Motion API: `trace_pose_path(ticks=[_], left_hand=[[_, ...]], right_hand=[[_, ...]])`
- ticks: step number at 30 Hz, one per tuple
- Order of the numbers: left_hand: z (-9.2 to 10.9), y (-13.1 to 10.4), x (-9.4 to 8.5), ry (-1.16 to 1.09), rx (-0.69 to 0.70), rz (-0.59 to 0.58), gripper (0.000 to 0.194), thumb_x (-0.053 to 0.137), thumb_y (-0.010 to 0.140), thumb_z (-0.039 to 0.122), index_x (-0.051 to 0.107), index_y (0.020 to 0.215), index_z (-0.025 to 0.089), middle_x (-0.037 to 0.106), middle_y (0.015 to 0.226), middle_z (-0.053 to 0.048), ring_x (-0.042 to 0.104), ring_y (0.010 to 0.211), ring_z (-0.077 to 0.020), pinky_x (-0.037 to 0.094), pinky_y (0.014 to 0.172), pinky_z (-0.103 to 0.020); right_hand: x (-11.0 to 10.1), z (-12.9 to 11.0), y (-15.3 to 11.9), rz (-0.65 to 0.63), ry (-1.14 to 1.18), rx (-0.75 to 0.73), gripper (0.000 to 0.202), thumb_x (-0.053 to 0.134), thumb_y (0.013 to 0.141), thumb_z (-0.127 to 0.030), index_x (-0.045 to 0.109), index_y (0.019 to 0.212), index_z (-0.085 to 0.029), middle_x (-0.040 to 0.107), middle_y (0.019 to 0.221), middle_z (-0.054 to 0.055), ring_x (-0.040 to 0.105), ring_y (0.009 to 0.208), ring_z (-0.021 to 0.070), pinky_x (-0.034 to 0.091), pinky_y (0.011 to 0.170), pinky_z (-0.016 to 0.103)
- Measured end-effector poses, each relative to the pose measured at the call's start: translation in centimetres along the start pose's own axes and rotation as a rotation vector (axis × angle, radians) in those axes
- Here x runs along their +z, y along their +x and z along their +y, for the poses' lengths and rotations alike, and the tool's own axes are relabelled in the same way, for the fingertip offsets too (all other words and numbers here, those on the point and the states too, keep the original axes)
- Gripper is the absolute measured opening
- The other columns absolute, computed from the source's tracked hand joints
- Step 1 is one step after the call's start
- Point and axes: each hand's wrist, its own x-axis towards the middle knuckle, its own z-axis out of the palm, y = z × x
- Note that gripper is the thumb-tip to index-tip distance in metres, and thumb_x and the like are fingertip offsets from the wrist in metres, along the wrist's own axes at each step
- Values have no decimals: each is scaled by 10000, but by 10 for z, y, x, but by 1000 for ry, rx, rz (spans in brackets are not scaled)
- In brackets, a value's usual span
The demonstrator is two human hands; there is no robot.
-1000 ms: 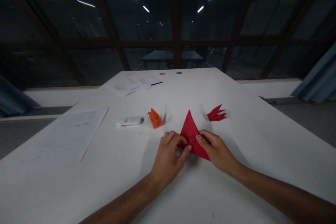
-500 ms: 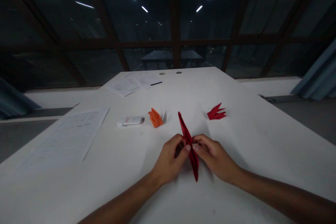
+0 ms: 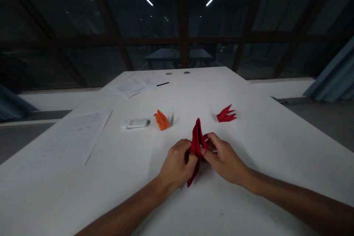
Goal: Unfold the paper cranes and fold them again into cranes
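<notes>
Between my hands is a folded sheet of red paper (image 3: 197, 136), long and pointed, with its layers spread at the far end. My left hand (image 3: 178, 162) pinches its left side, thumb toward me. On the other side, my right hand (image 3: 224, 156) grips a red flap between thumb and fingers. Some fingertips are hidden behind the paper. Beyond my left hand stands a small orange origami figure (image 3: 162, 120). Farther off to the right lies a red origami piece (image 3: 226, 114) with several pointed tips.
A white tube (image 3: 135, 124) lies left of the orange figure. Written sheets (image 3: 66, 140) cover the left of the white table (image 3: 249, 129), with more papers (image 3: 132, 84) and a dark strip (image 3: 163, 84) at the back. Two round discs (image 3: 187, 72) sit near the far edge.
The red paper has turned, its far tip swinging right and its near tip left. Its layers have parted, and my right hand has drawn a flap outward. The view has shifted slightly.
</notes>
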Motion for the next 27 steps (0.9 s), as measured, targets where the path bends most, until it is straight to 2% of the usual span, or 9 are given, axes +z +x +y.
trace_pose_path(ticks=[4, 7, 11, 15, 17, 21, 23, 27], left_hand=[[3, 1, 2, 62, 56, 1, 131, 520, 908, 209, 560, 785, 190, 621, 809, -39, 580, 762, -181, 453, 718, -295], [4, -1, 3, 90, 79, -14, 147, 521, 915, 210, 554, 773, 191, 622, 803, -38, 579, 760, -176, 454, 718, -291], [3, -3, 2, 73, 38, 8, 166, 509, 913, 207, 545, 751, 190, 597, 743, -16, 550, 679, -148, 435, 665, -272], [-1, 0, 0, 23, -54, 60, 140, 518, 874, 201, 522, 734, 196, 581, 699, 0, 534, 616, -136, 407, 602, -259], [-5, 4, -2, -31, -120, 101, 30, 519, 863, 190, 531, 838, 200, 603, 717, 9, 555, 611, -137, 404, 591, -257], [-8, 8, -5, -91, -169, 98, 402, 504, 844, 140, 455, 1238, 205, 645, 743, 34, 599, 621, -150, 419, 601, -257], [-9, 8, -5, -62, -153, 48, 451, 514, 856, 157, 453, 1299, 211, 651, 736, 32, 603, 617, -154, 423, 600, -258], [-13, 8, -6, -46, -113, 1, 436, 522, 859, 153, 517, 1290, 219, 661, 743, 25, 611, 625, -149, 432, 611, -252]], right_hand=[[0, -4, 1, 5, -82, 5, 242, 610, 959, -336, 531, 1162, -230, 740, 889, 28, 701, 781, 195, 536, 684, 303], [0, -1, 5, 23, -126, 3, 161, 582, 962, -296, 550, 1107, -232, 749, 884, 29, 700, 757, 193, 522, 680, 305], [-4, 10, 11, 76, -192, -21, 83, 542, 952, -244, 584, 1021, -228, 740, 864, 28, 679, 721, 188, 493, 650, 296], [-9, 17, 16, 144, -325, -41, 106, 515, 939, -221, 606, 994, -221, 727, 832, 26, 660, 701, 194, 470, 653, 304], [-10, 19, 16, 152, -395, -56, 136, 508, 936, -212, 606, 1029, -222, 738, 855, 31, 678, 732, 206, 471, 683, 314], [-9, 20, 13, 141, -487, -59, 204, 520, 934, -225, 588, 1126, -239, 752, 843, 23, 697, 696, 211, 462, 648, 310], [-8, 21, 12, 136, -517, -61, 205, 513, 945, -237, 585, 1137, -246, 754, 825, 21, 705, 684, 214, 461, 633, 308], [-11, 27, 12, 137, -537, -74, 205, 510, 959, -256, 596, 1145, -262, 754, 828, 14, 708, 675, 216, 489, 645, 319]])
